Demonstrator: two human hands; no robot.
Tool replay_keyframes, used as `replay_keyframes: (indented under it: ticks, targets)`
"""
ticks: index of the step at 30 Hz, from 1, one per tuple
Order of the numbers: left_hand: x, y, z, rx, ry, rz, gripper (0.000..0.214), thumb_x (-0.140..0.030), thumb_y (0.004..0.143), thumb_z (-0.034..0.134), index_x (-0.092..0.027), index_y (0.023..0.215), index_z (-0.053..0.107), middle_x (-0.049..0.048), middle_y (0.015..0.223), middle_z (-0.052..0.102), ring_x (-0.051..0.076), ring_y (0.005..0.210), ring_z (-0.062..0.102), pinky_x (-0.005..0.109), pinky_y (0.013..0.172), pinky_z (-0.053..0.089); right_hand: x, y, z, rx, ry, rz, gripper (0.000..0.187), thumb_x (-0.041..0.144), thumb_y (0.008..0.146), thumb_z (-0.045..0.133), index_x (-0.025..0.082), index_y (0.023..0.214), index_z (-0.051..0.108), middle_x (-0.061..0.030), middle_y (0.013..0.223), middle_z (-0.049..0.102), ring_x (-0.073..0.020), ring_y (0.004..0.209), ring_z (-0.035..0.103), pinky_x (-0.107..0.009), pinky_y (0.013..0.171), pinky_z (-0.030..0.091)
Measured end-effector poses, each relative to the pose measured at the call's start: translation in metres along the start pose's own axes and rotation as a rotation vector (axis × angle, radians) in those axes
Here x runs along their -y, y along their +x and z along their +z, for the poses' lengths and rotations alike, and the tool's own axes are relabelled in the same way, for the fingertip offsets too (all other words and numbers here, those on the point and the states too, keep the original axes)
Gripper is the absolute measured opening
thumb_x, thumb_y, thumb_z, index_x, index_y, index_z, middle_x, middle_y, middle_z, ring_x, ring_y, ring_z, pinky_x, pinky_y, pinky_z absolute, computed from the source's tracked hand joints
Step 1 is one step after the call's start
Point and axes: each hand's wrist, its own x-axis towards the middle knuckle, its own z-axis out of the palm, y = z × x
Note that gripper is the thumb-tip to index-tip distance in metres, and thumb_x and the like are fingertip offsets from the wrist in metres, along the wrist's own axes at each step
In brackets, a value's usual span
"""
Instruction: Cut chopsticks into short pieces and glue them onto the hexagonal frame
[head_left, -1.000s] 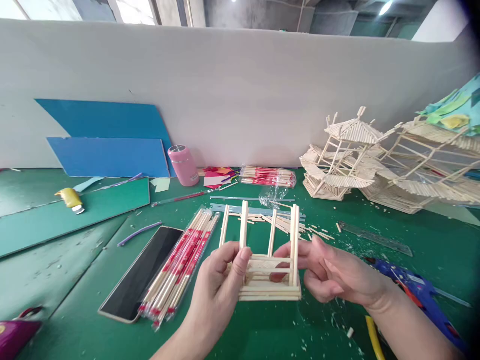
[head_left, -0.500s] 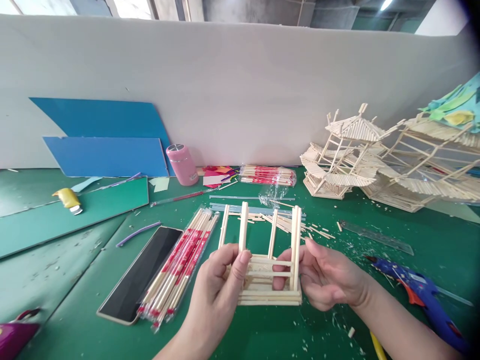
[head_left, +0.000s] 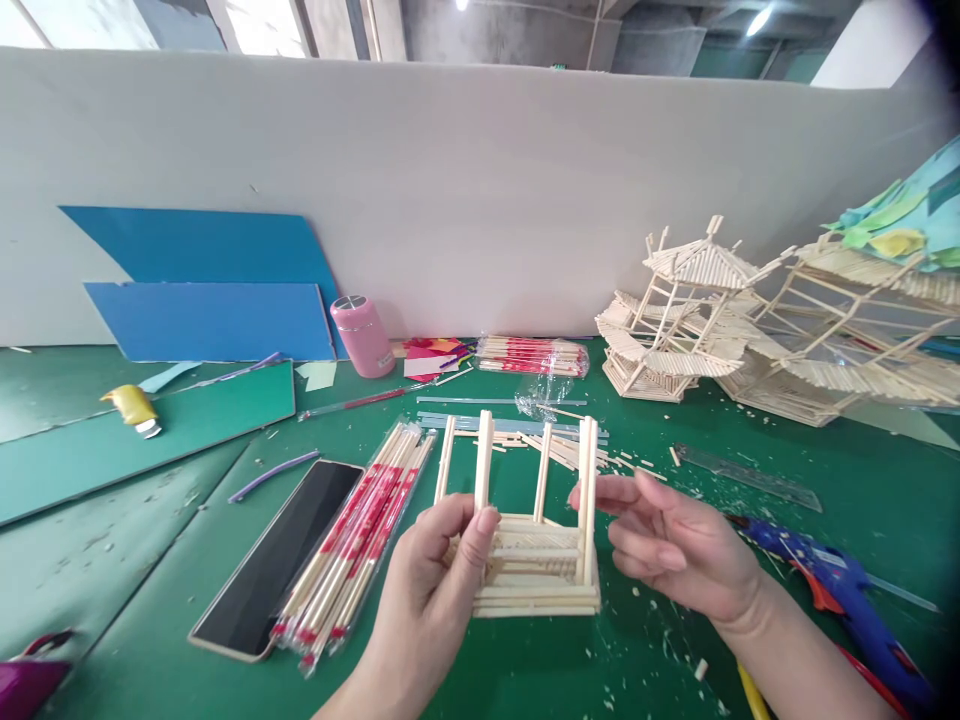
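Note:
My left hand (head_left: 439,575) grips a small frame of pale wooden sticks (head_left: 536,605) by its front left post, thumb in front and fingers behind. The frame has a slatted base and upright posts at its corners, held a little above the table. Beside the front right post (head_left: 587,500) is my right hand (head_left: 675,545), its fingers apart and loosely bent. One fingertip reaches behind that post; whether it touches is unclear. Nothing shows in the right hand.
A blue glue gun (head_left: 832,570) lies at the right. Left of the frame are packed wooden sticks (head_left: 360,540) and a phone (head_left: 277,560). Behind are loose sticks (head_left: 562,450), a pink flask (head_left: 363,337) and stick-built pavilion models (head_left: 690,320). A yellow cutter (head_left: 133,408) lies far left.
My right hand has drawn out from behind the front crossbars, moving right and up to the post. The upper front crossbar no longer shows clearly. My left hand keeps its grip.

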Motion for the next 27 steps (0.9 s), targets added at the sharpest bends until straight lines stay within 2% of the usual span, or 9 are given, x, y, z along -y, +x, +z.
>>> replay_keyframes:
  ticks: [5,8,10,12,15,17,19,23,27]
  targets:
    - [0.003,-0.001,0.000,0.014,-0.054,-0.021,0.032,-0.043,0.084,0.045,-0.017,0.066,0.049,-0.0034,0.057,0.039,0.009,0.050,0.036,0.018,0.042,0.025,0.018,-0.018,-0.001,-0.294,0.097,-0.349,0.028,0.030,0.086,0.048,0.013,0.100,0.065,-0.0056,0.102,0.062,0.0023,0.041,0.024,-0.012,0.047,0.036]
    - [0.005,-0.001,0.000,0.022,-0.089,-0.028,0.034,-0.044,0.084,0.046,-0.017,0.063,0.047,-0.0045,0.055,0.036,0.008,0.048,0.033,0.018,0.041,0.023,0.033,-0.029,-0.006,-0.559,0.066,-0.658,0.018,0.022,0.083,0.049,0.017,0.089,0.066,0.0049,0.072,0.056,0.0001,0.041,0.025,-0.012,0.047,0.037]
    - [0.007,-0.001,0.000,0.027,-0.100,-0.026,0.036,-0.045,0.084,0.045,-0.017,0.063,0.047,-0.0048,0.054,0.036,0.008,0.048,0.032,0.018,0.041,0.022,0.037,-0.032,-0.007,-0.710,-0.083,-0.830,0.014,0.020,0.081,0.053,0.022,0.087,0.065,0.0107,0.052,0.039,-0.0023,0.041,0.024,-0.011,0.047,0.037]
    - [0.007,0.000,0.000,0.031,-0.105,-0.033,0.036,-0.046,0.084,0.045,-0.017,0.063,0.047,-0.0048,0.054,0.036,0.008,0.048,0.032,0.018,0.041,0.022,0.031,-0.032,-0.004,-0.805,-0.237,-0.905,0.020,0.020,0.077,0.061,0.027,0.095,0.065,0.0109,0.051,0.037,-0.0033,0.046,0.033,-0.012,0.050,0.038]
    - [0.007,0.000,-0.001,0.029,-0.099,-0.037,0.036,-0.047,0.083,0.045,-0.017,0.064,0.047,-0.0047,0.054,0.037,0.009,0.048,0.033,0.018,0.041,0.023,0.005,-0.025,0.014,-0.812,-0.465,-0.754,0.032,0.022,0.069,0.072,0.023,0.101,0.066,0.0029,0.072,0.057,-0.0091,0.067,0.049,-0.017,0.056,0.041]
    - [0.005,0.000,-0.001,0.023,-0.095,-0.039,0.036,-0.047,0.083,0.046,-0.017,0.064,0.048,-0.0045,0.053,0.038,0.009,0.048,0.035,0.018,0.042,0.024,-0.014,-0.019,0.029,-0.734,-0.871,-0.514,0.025,0.033,0.077,0.064,0.025,0.101,0.065,0.0022,0.071,0.056,-0.0119,0.066,0.048,-0.021,0.055,0.041]
    - [0.005,-0.001,-0.001,0.021,-0.099,-0.045,0.035,-0.047,0.083,0.046,-0.017,0.064,0.048,-0.0046,0.053,0.038,0.009,0.048,0.035,0.017,0.042,0.024,-0.026,-0.013,0.042,-0.623,-1.032,-0.392,0.025,0.038,0.082,0.056,0.023,0.101,0.063,0.0010,0.074,0.054,-0.0128,0.062,0.046,-0.023,0.053,0.039]
    - [0.006,-0.001,-0.001,0.015,-0.098,-0.041,0.037,-0.047,0.083,0.046,-0.017,0.062,0.048,-0.0050,0.053,0.036,0.008,0.047,0.033,0.017,0.040,0.024,-0.033,-0.007,0.050,-0.519,-1.041,-0.328,0.025,0.041,0.085,0.049,0.019,0.087,0.060,0.0002,0.073,0.049,-0.0143,0.065,0.044,-0.025,0.056,0.037]
    - [0.006,-0.001,-0.001,-0.003,-0.063,-0.027,0.036,-0.046,0.083,0.047,-0.017,0.062,0.049,-0.0047,0.054,0.037,0.009,0.048,0.033,0.018,0.041,0.024,-0.034,-0.006,0.047,-0.513,-0.996,-0.336,0.027,0.043,0.085,0.048,0.020,0.073,0.054,0.0035,0.065,0.041,-0.0117,0.058,0.036,-0.024,0.051,0.031]
